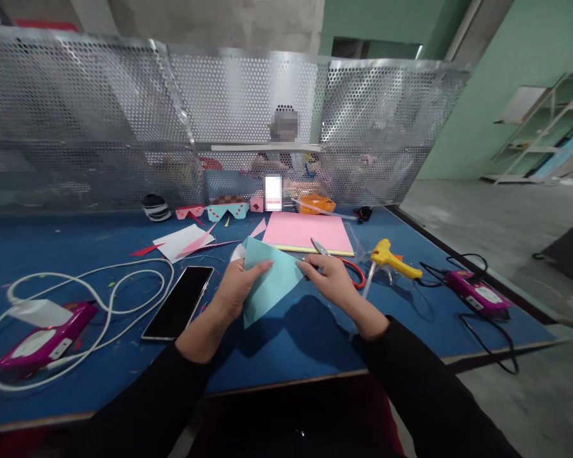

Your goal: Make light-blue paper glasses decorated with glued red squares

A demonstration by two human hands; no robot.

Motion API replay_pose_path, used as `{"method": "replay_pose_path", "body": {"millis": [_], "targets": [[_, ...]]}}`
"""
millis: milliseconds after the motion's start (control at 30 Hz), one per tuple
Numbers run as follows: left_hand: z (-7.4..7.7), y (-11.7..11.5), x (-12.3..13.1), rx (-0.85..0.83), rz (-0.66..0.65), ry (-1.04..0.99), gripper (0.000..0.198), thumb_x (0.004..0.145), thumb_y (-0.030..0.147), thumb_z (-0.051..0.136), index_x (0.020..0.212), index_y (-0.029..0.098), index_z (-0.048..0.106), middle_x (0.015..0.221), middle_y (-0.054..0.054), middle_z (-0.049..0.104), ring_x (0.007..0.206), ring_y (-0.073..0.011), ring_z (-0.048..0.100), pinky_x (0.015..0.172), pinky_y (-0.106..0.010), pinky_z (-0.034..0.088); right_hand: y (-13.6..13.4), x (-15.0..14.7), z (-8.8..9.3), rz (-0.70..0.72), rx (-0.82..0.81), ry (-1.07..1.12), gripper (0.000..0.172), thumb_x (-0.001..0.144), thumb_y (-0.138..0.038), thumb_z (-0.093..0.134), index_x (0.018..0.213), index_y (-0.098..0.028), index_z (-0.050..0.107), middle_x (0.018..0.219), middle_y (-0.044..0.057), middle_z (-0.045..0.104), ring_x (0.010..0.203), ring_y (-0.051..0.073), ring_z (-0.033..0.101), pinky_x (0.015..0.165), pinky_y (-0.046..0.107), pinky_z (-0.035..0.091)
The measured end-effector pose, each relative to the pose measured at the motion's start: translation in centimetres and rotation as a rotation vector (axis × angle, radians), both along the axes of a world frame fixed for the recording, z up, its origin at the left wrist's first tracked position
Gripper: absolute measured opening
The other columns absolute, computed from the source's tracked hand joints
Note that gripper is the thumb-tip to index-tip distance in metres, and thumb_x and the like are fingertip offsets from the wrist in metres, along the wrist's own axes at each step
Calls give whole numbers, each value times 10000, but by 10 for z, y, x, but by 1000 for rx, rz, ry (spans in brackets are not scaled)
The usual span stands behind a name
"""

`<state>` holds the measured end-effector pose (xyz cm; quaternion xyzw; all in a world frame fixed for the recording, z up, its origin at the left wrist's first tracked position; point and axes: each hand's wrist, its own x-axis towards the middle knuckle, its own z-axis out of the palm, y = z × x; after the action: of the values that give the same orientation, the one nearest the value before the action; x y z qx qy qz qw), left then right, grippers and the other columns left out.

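Observation:
A light blue sheet of paper (272, 280), angular in outline, is held up above the blue table between both hands. My left hand (232, 289) is closed on its left side, with the thumb lying across the front. At the paper's right corner, my right hand (332, 280) pinches the tip between thumb and fingers. Orange-handled scissors (358, 273) lie just beyond the right hand, partly hidden by it. Behind the paper is a stack of pink sheets (310, 232). A white round thing (237, 253) is mostly covered by the paper and left hand.
A black phone (179, 302), white cable (107, 305) and purple power strip (48, 337) lie left. Rightward are a yellow glue gun (391, 259) and another purple power strip (477, 294). Cut-paper masks (226, 211) stand before a perforated metal screen (248, 95); a person sits behind it.

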<state>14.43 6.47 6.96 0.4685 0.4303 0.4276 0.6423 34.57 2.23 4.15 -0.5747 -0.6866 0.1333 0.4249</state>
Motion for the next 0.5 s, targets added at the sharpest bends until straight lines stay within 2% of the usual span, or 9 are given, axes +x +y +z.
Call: {"method": "replay_pose_path", "body": {"millis": [267, 333, 400, 500], "targets": [[-3, 3, 1, -19, 49, 9, 358, 534, 314, 916, 795, 122, 764, 692, -71, 768, 577, -190, 677, 590, -281, 550, -6, -5, 9, -9, -72, -111, 378, 972, -409, 473, 652, -213, 517, 639, -20, 595, 632, 141, 546, 624, 270, 413], [-3, 5, 0, -29, 67, 8, 361, 532, 309, 918, 795, 116, 763, 673, -64, 762, 560, -180, 668, 572, -270, 544, -8, 1, 13, -49, -114, -166, 336, 1005, -368, 417, 761, -208, 586, 738, -6, 661, 720, 148, 605, 683, 262, 450], [-4, 7, -2, -44, 88, 1, 375, 530, 306, 917, 811, 115, 758, 659, -51, 757, 543, -169, 658, 552, -258, 538, -9, 13, 16, -129, -173, -242, 265, 1017, -304, 395, 950, -203, 631, 884, 26, 709, 847, 166, 647, 771, 276, 476], [-4, 9, -7, -80, 102, -21, 378, 533, 303, 910, 815, 114, 744, 658, -48, 755, 542, -167, 659, 542, -253, 541, -6, 38, 16, -259, -333, -398, 203, 961, -261, 555, 1122, -158, 624, 1018, 93, 707, 951, 220, 663, 856, 367, 508]]}}
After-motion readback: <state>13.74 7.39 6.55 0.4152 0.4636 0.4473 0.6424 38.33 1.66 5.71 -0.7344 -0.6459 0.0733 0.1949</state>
